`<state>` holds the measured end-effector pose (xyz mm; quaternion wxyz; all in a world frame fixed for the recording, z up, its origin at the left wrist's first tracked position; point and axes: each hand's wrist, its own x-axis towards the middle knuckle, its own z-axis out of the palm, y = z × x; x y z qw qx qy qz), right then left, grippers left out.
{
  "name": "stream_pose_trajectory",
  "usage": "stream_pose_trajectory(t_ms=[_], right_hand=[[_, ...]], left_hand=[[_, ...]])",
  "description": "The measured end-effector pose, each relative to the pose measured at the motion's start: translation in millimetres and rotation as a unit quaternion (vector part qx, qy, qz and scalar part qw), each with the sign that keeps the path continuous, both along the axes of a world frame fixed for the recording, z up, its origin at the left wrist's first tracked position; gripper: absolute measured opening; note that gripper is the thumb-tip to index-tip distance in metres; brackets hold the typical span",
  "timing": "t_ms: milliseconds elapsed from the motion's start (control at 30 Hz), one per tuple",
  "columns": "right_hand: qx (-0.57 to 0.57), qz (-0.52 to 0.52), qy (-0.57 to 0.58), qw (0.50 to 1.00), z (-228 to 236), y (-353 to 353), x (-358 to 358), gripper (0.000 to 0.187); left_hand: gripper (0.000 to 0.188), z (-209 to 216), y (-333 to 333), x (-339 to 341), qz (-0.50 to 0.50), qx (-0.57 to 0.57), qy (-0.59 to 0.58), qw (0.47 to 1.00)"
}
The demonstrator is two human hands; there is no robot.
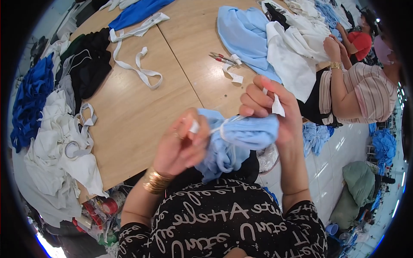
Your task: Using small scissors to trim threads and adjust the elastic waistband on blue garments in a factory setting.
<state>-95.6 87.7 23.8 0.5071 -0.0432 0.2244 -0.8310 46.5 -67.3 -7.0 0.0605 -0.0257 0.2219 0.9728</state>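
Note:
A rolled bundle of light blue cloth [251,132] is in front of my chest, with a narrow white fabric strip [222,131] looped around its middle. One end of this strip is pinched in my left hand [183,142], which is slightly blurred, at the bundle's left side. My right hand [271,101] is closed on the other end, whose tip pokes out above the fingers. The bundle's right end rests against my right palm, and its looser folds hang down toward my lap.
On the wooden table [142,112] lie a loose white strip [135,71], small red-handled snips [221,57] and light blue cloth [243,36]. White garments and a tape roll [72,149] pile up at left, near black cloth [92,60]. Two people work at the right.

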Motion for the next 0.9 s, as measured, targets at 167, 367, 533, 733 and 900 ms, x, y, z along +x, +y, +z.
stream_pose_trajectory(t_ms=[167,367,533,733,900], right_hand=[[0.173,-0.029,0.068,0.982,-43.2,5.0,9.9,0.025],[0.236,0.141,0.307,0.911,-35.0,-1.7,46.5,0.019],[0.197,0.129,0.479,0.845,-33.7,5.9,75.2,0.020],[0.138,-0.003,0.542,0.829,-44.1,7.4,93.5,0.020],[0.142,-0.027,0.505,0.851,-53.9,33.5,94.9,0.019]], left_hand=[[0.023,-39.0,-9.6,17.7,-0.008,-0.108,-0.087,0.990],[0.029,-47.8,-9.5,19.4,-0.102,-0.441,-0.004,0.892],[0.017,-17.2,-14.8,14.9,-0.051,-0.771,0.092,0.628],[0.018,-34.8,-18.8,37.8,-0.166,-0.747,0.106,0.635],[0.016,-27.4,2.5,35.0,-0.158,-0.771,0.101,0.609]])
